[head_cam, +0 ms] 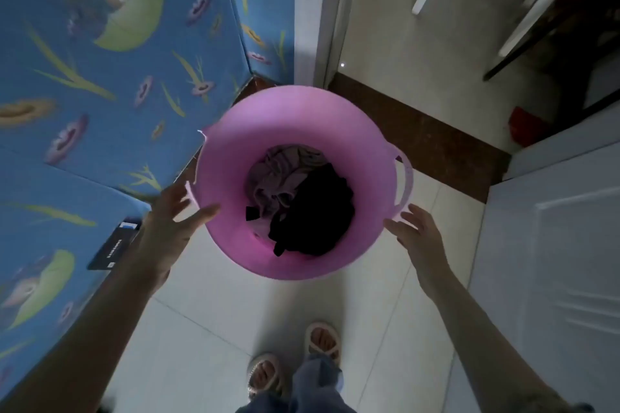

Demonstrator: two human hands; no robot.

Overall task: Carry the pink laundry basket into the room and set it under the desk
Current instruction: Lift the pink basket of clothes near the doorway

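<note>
With the round pink plastic laundry basket (298, 131) standing on the pale tiled floor (208, 318) at 12 o'clock before the doorway, my left hand (171, 211) and right hand (414, 235) reach open-fingered, ungripped, toward its rim; next, I grasp and lift.

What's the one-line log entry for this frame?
phase: reach | left hand: open, at rim | right hand: open, near handle | pink laundry basket: on floor, holds clothes
</note>
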